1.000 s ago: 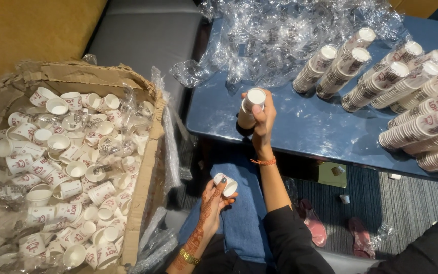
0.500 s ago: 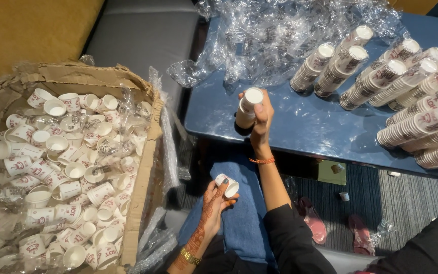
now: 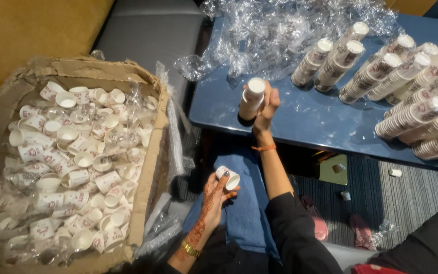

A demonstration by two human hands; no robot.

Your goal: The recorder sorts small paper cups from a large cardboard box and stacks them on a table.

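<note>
A: Head view first. What do the hands have?

B: The right hand [image 3: 265, 104] is closed round a short stack of nested white paper cups with printed sides [image 3: 252, 99], held up at the near left edge of the dark blue counter [image 3: 310, 119]. The left hand [image 3: 214, 195], patterned with henna, pinches a single small white paper cup [image 3: 228, 177] in its fingertips, low over the blue-clothed lap [image 3: 242, 203].

A: And around them?

B: To the left, a torn brown cardboard box [image 3: 145, 152] is heaped with loose white paper cups [image 3: 67, 162] and bits of clear film; its right wall stands just beside the lap. On the counter's right side lie long rows of stacked cups [image 3: 411, 76], reaching the right edge of view. Crumpled clear plastic wrap [image 3: 280, 30] covers the far part.

A: Any open room?

B: A bare strip of counter runs between the raised stack and the rows. Below the near edge, grey striped carpet [image 3: 406, 193] shows, with a few scraps on it.
</note>
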